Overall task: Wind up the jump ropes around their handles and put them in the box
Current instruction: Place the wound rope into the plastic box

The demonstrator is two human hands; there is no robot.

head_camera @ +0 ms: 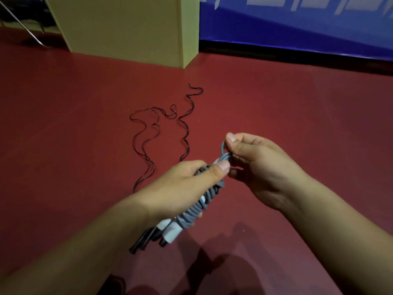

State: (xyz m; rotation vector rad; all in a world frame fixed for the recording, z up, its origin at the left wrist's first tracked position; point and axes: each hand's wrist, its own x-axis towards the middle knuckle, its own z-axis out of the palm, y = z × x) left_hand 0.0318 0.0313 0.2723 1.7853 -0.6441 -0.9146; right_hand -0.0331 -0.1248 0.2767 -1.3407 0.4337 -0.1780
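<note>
- Red floor (276,107), thin black rope (148,133) loose far.
- My left hand (182,188) grips the grey rope bundle (197,205); right hand (255,162) pinches its end.
- I'd tuck the end tight.

No readable text, label, brand, number or sign appears anywhere in the view. The blue banner (297,24) along the far wall carries pale blocky shapes along its top edge, but they are cut off by the frame and cannot be made out as letters. The yellow-green box (127,28) shows plain sides with no print. The white handles (172,229) of the grey jump rope show no visible marking.
</note>
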